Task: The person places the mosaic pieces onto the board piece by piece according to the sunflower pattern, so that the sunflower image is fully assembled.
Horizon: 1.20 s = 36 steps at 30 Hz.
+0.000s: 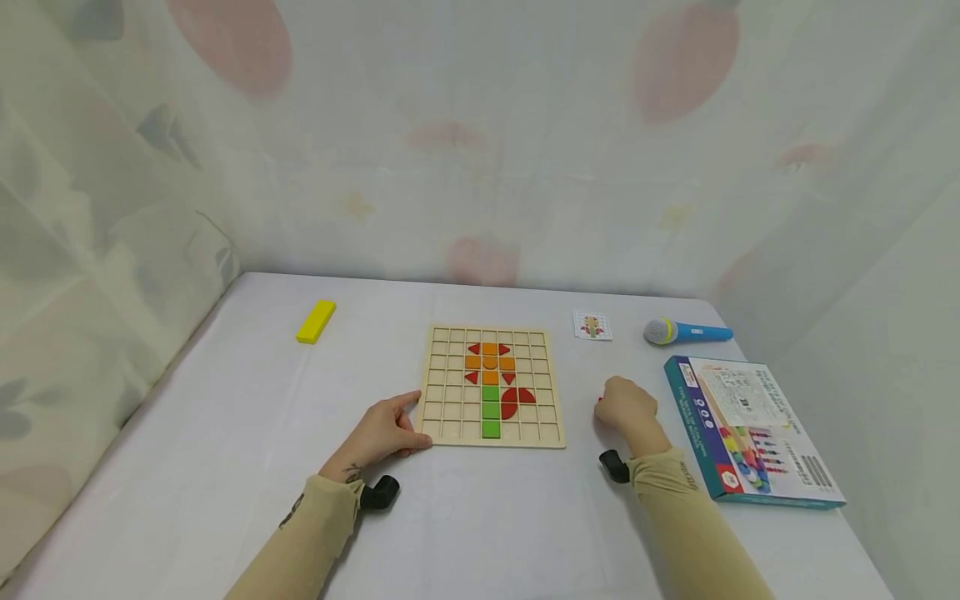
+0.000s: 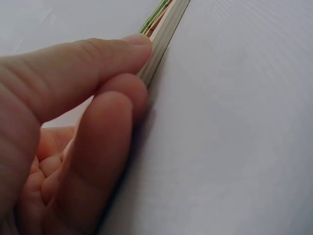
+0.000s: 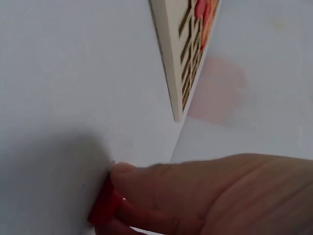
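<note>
A wooden grid board lies on the table. My left hand holds its near left corner, thumb and fingers against the edge. On the grid are orange squares around an orange round piece, red triangles, a column of green squares and red quarter-circles. Right of the board, low over the table, my right hand pinches a small red block between thumb and fingers. Much of that block is hidden by the fingers; its exact shape cannot be told.
A small pattern card lies behind the right hand. A blue toy microphone and a flat toy box lie at the right. A yellow block lies at the back left. Curtains hang around the table.
</note>
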### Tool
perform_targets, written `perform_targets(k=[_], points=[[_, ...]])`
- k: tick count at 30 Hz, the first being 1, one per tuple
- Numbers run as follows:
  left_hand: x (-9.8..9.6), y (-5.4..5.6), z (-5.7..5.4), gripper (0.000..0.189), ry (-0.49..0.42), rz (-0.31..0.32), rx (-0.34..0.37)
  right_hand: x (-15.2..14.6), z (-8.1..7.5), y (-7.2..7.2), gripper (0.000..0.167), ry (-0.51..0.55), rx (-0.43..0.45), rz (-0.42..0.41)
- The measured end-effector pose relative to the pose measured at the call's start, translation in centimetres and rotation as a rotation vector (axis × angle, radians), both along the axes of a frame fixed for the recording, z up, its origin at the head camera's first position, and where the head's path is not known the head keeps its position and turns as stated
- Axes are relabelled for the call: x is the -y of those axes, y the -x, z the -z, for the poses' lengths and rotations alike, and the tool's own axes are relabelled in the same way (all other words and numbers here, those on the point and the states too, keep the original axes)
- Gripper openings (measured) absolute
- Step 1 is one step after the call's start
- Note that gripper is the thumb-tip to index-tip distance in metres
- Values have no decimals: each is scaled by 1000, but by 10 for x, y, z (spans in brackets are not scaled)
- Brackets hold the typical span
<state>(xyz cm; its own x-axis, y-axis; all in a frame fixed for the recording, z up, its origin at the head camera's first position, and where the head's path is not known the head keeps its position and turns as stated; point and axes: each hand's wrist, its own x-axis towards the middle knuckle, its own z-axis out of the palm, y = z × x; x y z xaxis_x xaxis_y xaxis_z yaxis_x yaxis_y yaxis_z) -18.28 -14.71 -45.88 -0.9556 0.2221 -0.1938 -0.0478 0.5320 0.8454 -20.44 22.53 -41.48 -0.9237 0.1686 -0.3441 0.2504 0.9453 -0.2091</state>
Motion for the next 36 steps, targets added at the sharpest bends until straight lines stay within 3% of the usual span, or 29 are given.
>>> perform_targets(k=[4,8,15,20,29,36], points=[[0,0,0,89,-2,-6,4,3,-2,2,18,-8,-13,1],[-1,-1,-1,89,-2,-9,9,7,-2,4,14,41,-87,-6],[0,1,0,89,-5,-6,4,42,-2,14,20,342,-297,-104],[0,0,-1,89,-4,-5,5,81,-4,21,24,474,-295,-187],[1,1,0,89,6,-5,6,139,-2,29,10,455,-279,-358],[0,1,-1,89,15,-2,14,161,3,28,8,398,-248,-401]])
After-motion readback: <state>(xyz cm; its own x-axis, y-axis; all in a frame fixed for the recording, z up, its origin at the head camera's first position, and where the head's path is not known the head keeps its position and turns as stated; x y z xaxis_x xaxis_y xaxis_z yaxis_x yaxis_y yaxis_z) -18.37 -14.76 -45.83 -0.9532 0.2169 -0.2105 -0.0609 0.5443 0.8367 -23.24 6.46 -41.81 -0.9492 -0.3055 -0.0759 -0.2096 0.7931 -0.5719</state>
